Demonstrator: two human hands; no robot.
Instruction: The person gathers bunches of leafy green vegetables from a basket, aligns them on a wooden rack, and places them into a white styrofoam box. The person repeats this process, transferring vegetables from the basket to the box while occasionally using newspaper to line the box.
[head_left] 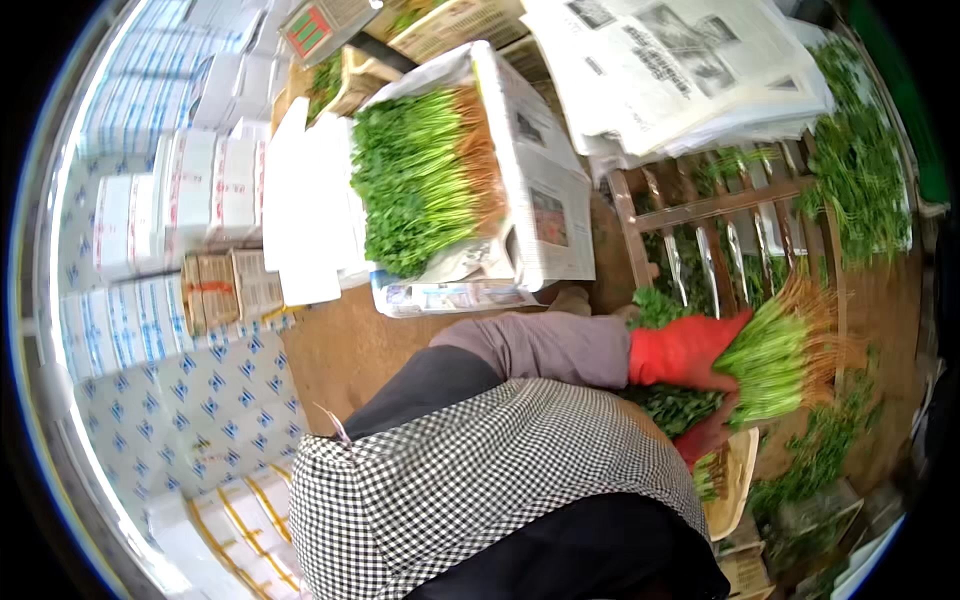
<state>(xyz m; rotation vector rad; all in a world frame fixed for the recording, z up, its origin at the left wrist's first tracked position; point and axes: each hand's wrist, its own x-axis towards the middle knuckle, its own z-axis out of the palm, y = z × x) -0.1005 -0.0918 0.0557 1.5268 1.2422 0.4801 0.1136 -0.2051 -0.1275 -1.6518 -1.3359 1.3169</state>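
Both my hands are at the right of the head view, around a bunch of leafy greens [765, 365] with pale green stems and thin brown roots pointing right. My left hand [700, 352], in a red glove, is closed on the upper stem side. Lower down, my right hand [708, 432], also gloved in red, grips the near side of the bunch; some of its fingers are hidden. Dark green leaves [675, 408] show between my arms. More such greens [425, 175] lie in neat rows inside a newspaper-lined box [545, 215], roots to the right.
A brown wooden slatted rack [725, 215] stands beyond the bunch, with stacked newspapers [680, 75] above it. Loose greens [855, 160] lie at the far right. A pale basket [738, 485] sits below my right hand. White boxes [215, 185] are piled at the left.
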